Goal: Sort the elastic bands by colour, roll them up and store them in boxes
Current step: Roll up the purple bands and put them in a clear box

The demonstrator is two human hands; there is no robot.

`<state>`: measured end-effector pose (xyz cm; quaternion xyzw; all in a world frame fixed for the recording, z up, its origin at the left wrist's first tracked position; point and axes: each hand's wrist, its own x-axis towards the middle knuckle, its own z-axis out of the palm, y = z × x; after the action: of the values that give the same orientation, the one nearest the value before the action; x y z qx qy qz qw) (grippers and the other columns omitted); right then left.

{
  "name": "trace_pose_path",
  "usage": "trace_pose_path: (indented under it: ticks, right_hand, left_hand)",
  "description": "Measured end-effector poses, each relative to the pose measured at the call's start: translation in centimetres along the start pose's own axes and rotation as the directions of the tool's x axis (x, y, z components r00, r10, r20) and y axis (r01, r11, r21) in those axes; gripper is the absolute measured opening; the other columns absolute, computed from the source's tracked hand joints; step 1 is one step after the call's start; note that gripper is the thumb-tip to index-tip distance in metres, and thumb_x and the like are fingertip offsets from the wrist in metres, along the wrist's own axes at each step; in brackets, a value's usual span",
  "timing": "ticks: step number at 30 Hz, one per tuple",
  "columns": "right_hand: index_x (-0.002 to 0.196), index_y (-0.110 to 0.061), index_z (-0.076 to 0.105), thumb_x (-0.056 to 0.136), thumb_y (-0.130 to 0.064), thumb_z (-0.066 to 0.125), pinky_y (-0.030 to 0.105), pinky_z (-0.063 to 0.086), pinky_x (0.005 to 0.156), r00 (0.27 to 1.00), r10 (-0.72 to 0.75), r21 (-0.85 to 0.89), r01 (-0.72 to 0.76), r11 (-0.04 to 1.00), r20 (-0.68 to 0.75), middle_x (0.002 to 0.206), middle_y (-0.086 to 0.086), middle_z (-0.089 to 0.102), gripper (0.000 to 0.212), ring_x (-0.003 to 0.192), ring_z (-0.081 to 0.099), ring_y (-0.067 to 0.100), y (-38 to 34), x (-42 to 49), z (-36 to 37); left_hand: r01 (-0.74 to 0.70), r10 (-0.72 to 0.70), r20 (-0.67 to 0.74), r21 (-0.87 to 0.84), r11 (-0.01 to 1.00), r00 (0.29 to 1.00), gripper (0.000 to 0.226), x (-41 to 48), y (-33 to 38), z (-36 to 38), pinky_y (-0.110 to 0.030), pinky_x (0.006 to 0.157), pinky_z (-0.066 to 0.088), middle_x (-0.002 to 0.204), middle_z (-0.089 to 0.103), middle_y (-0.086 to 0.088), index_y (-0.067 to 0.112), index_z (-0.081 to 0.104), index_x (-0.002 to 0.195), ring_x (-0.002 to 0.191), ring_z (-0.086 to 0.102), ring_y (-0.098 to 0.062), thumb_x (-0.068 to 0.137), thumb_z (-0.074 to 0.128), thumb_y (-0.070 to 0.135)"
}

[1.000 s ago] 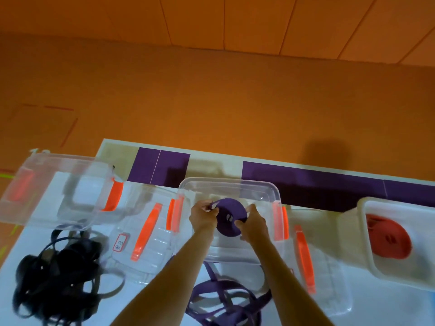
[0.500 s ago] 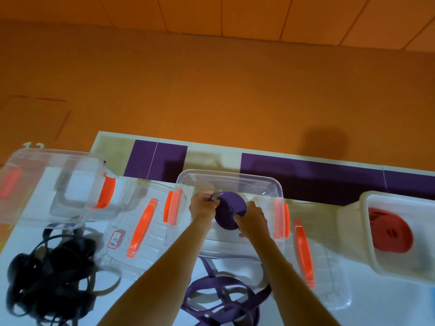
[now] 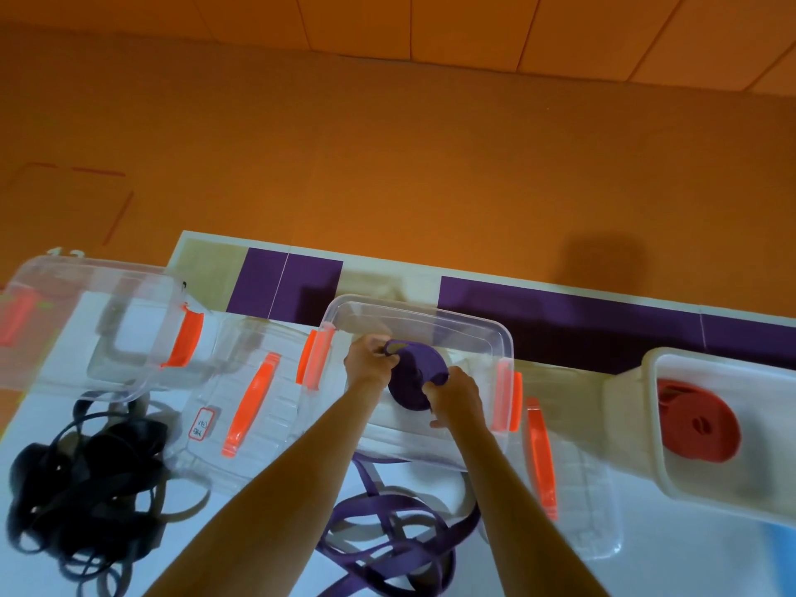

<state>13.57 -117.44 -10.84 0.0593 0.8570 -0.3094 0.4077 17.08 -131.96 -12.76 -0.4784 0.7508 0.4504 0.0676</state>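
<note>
Head camera is showing me both hands over the clear box (image 3: 430, 314). My left hand (image 3: 369, 366) is pinching the band's end at the top of the purple roll (image 3: 411, 381); my right hand (image 3: 458, 396) is gripping its right edge. The roll is sitting within the box's rim; whether it is touching bottom, I cannot tell. Loose purple band (image 3: 387, 536) is lying heaped just before the box, black bands (image 3: 77, 489) are lying tangled at left, and a red roll (image 3: 698, 420) is resting in the white box (image 3: 659, 458) at right.
</note>
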Motion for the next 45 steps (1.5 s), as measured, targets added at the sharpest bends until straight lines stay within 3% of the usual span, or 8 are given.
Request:
trace_pose_path:
  ticks: [9,14,19,25,30,33,40,45]
  right_hand:
    - [0.134,-0.012,0.061,0.102,-0.028,0.057,0.038,0.051,0.093,0.936,-0.346,-0.370,0.300,0.879,-0.063,0.127,0.010,0.067,0.036,0.114,0.065,0.031,-1.8,-4.6,-3.3]
    - [0.133,-0.022,0.064,0.104,-0.027,0.055,0.038,0.053,0.090,0.809,-0.565,-0.467,0.441,0.767,-0.163,0.125,0.003,0.069,0.031,0.113,0.067,0.025,-0.6,-11.3,-4.0]
    - [0.122,-0.021,0.071,0.100,-0.019,0.061,0.036,0.053,0.092,0.717,-0.649,-0.530,0.458,0.713,-0.253,0.120,-0.002,0.071,0.024,0.109,0.067,0.022,2.9,-18.1,-2.1]
    - [0.119,-0.019,0.072,0.100,-0.017,0.060,0.040,0.054,0.093,0.827,-0.495,-0.489,0.327,0.809,-0.267,0.128,0.003,0.069,0.022,0.112,0.068,0.029,10.6,-22.1,3.4]
    - [0.150,-0.029,0.052,0.106,-0.040,0.057,0.044,0.050,0.105,0.960,-0.223,-0.388,0.144,0.910,-0.167,0.143,0.008,0.057,0.046,0.129,0.060,0.032,16.0,-22.2,6.0]
    - [0.152,-0.026,0.049,0.102,-0.049,0.062,0.039,0.052,0.103,0.966,-0.233,-0.370,0.176,0.912,-0.116,0.139,0.008,0.060,0.056,0.126,0.062,0.029,17.0,-21.4,6.4]
    - [0.123,-0.020,0.071,0.103,-0.024,0.064,0.036,0.058,0.092,0.917,-0.303,-0.425,0.174,0.888,-0.259,0.124,0.006,0.068,0.021,0.105,0.071,0.027,17.2,-20.2,7.1]
    - [0.106,-0.022,0.070,0.098,-0.015,0.069,0.033,0.064,0.084,0.925,-0.340,-0.171,0.313,0.934,-0.167,0.109,0.002,0.076,0.011,0.090,0.073,0.017,16.7,-21.0,5.9]
  left_hand:
    - [-0.198,0.143,0.195,0.302,0.933,0.970,0.046,-3.8,2.6,-4.3,-0.033,0.070,0.049,0.117,0.067,-0.020,0.007,0.044,0.137,0.105,0.068,-0.036,0.098,0.066,0.013]
    - [-0.571,0.518,0.257,0.493,0.656,0.816,0.026,-9.8,2.3,-9.7,-0.035,0.087,0.051,0.119,0.070,-0.010,0.014,0.061,0.130,0.109,0.068,-0.029,0.105,0.054,0.016]
    - [-0.667,0.688,0.282,0.637,0.387,0.668,0.030,-16.6,-1.0,-13.2,-0.038,0.082,0.054,0.114,0.070,-0.002,0.019,0.066,0.128,0.104,0.066,-0.026,0.103,0.050,0.013]
    - [-0.648,0.652,0.264,0.607,0.461,0.711,0.019,-21.0,-9.1,-15.3,-0.039,0.078,0.052,0.104,0.070,-0.001,0.019,0.069,0.111,0.098,0.066,-0.028,0.101,0.053,0.014]
    - [-0.585,0.550,0.288,0.642,0.496,0.784,0.022,-22.7,-15.2,-15.3,-0.038,0.081,0.055,0.106,0.070,-0.001,0.020,0.068,0.113,0.102,0.070,-0.026,0.105,0.048,0.017]
    - [-0.562,0.511,0.300,0.659,0.499,0.806,0.028,-23.8,-17.2,-15.0,-0.035,0.086,0.056,0.114,0.071,0.001,0.023,0.065,0.124,0.107,0.070,-0.023,0.107,0.044,0.019]
    - [-0.549,0.488,0.289,0.624,0.556,0.823,0.026,-26.4,-18.9,-13.7,-0.029,0.100,0.058,0.121,0.075,0.003,0.025,0.065,0.128,0.109,0.073,-0.018,0.111,0.046,0.030]
    - [-0.642,0.540,0.346,0.420,0.642,0.767,0.052,-27.1,-18.9,-10.9,-0.028,0.119,0.044,0.153,0.057,0.006,0.026,0.053,0.149,0.138,0.058,-0.015,0.102,0.068,0.040]
